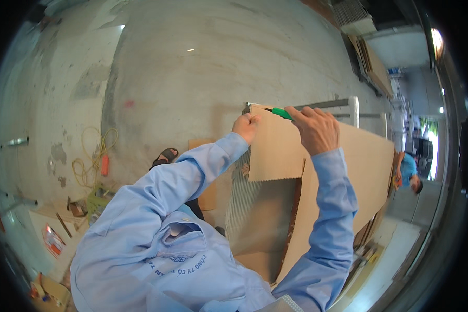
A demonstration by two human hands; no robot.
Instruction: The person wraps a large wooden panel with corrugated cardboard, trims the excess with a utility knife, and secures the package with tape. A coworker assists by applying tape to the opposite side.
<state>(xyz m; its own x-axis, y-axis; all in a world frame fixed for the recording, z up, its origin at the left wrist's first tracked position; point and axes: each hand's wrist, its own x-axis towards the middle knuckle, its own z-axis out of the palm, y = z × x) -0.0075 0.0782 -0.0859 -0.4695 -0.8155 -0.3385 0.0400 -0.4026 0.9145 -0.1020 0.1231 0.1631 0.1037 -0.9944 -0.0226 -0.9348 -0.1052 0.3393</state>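
Note:
My left hand [246,128] is closed on the left edge of a tan cardboard sheet [276,153], close to its far corner. In my right hand [317,129] is a slim green tool [282,113] with a dark pointed tip. The tip lies over the sheet near that same corner, to the right of my left hand; whether it touches cannot be made out. The sheet's near edge looks finely jagged. Below it a stack of corrugated board [239,208] shows its ribbed side. A larger cardboard sheet [343,177] extends to the right under my right forearm.
A metal frame [353,112] stands beyond the sheets. On the floor at left lie a yellow cord [83,169] and an orange-red object [105,165]. Cardboard stacks [377,67] lean at the far right. Another person [408,169] in blue is at the right.

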